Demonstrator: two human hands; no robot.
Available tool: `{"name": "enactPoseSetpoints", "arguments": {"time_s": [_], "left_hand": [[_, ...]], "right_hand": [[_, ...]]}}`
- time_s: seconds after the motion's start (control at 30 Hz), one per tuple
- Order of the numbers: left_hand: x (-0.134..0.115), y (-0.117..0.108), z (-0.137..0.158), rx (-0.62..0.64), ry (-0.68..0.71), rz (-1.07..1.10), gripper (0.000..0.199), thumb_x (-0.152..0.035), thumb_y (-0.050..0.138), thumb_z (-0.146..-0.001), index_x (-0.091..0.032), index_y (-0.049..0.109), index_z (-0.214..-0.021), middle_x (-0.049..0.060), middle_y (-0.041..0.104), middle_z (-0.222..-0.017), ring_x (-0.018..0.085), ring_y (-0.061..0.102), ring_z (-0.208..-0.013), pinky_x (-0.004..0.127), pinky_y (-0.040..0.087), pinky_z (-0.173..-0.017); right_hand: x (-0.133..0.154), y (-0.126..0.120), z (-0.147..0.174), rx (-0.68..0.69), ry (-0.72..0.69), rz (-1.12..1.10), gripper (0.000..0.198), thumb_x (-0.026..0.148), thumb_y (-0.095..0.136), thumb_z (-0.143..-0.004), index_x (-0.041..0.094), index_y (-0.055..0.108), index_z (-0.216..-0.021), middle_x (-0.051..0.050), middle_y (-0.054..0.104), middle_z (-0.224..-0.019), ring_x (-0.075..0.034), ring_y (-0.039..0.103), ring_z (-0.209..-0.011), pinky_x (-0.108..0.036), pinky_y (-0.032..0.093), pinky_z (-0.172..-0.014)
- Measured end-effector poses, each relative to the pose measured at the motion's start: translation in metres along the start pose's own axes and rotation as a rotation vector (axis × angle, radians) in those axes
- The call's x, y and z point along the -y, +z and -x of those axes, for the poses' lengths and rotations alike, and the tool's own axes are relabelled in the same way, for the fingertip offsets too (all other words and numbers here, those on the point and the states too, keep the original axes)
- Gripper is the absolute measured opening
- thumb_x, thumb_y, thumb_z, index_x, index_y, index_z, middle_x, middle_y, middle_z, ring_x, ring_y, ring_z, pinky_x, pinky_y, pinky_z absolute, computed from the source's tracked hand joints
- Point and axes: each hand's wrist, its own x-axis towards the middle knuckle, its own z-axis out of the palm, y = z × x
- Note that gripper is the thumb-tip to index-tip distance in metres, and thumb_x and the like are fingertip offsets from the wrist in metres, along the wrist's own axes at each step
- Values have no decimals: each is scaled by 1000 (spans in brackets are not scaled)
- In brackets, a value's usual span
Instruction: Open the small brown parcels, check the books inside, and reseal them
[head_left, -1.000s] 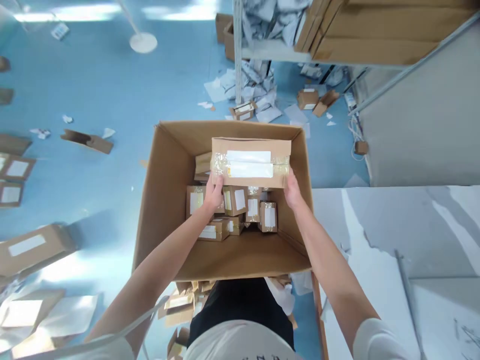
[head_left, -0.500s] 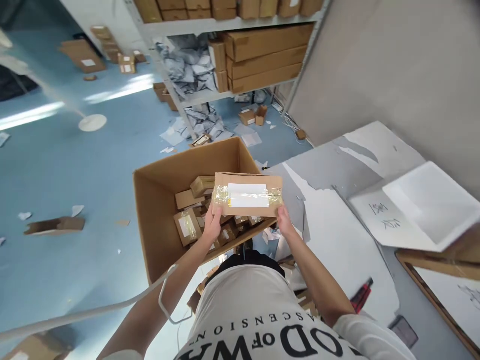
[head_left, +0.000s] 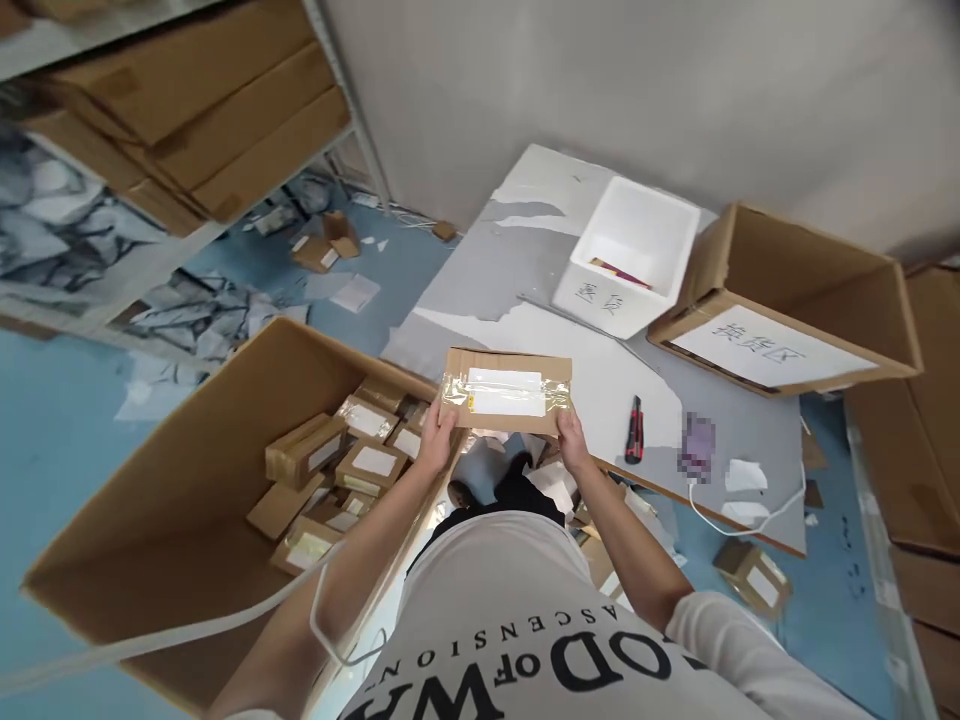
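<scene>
A flat brown cardboard box (head_left: 457,412) with a white label and clear tape is held out level before my body. My left hand (head_left: 436,436) grips its left front corner, and my right hand (head_left: 571,438) grips its right front corner. Left of the held box stands a large open carton (head_left: 187,440) with several small taped boxes (head_left: 374,461) inside. To the right, on the table (head_left: 517,335), lies a red and black utility knife (head_left: 635,430), apart from my right hand.
On the table stand a white foam box (head_left: 607,305) with a reddish item inside and an open cardboard box (head_left: 772,345) with handwriting. A blurred phone (head_left: 698,447) trails a white cable. Shelving (head_left: 184,245) holds long cartons at left. A small box (head_left: 753,578) lies on the floor.
My view has swung right, toward the table. The held box, still in both hands, has gone from over the large carton to beside its right edge, near the table.
</scene>
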Motion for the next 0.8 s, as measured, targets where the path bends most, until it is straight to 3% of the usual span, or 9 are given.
{"name": "enactPoseSetpoints", "arguments": {"time_s": [0.2,0.4,0.57,0.8], "left_hand": [[24,91,-42,216,-85,-108,61,-60,57,-79,-19,57,-125,12,61,-128,31,52,-125,50,36,-110],[36,152,-66,414,-115,-212,63,-50,50,-87,-18,42,-141,11,53,-139,28,47,-131,45,33,-113],[49,170,-80,466,-156,-322,62,-49,47,-90,-17,39,-143,12,51,-141,28,44,-133,43,31,-114],[60,166,-91,507,-177,-339,66,-56,45,-89,-17,38,-143,12,48,-144,28,41,-136,42,28,-115]], "right_hand": [[-22,-84,2,-219,24,47,69,66,47,-85,25,45,-141,-7,58,-136,-25,49,-131,-50,34,-113],[-38,-139,-3,-250,207,13,84,71,47,-81,27,30,-150,-3,39,-152,-23,29,-144,-44,19,-121],[-48,-156,-11,-234,257,33,85,71,46,-83,27,25,-152,-2,29,-157,-22,20,-147,-42,12,-122],[-56,-154,-19,-217,234,46,85,70,46,-84,30,17,-154,2,20,-160,-20,15,-149,-40,10,-122]]}}
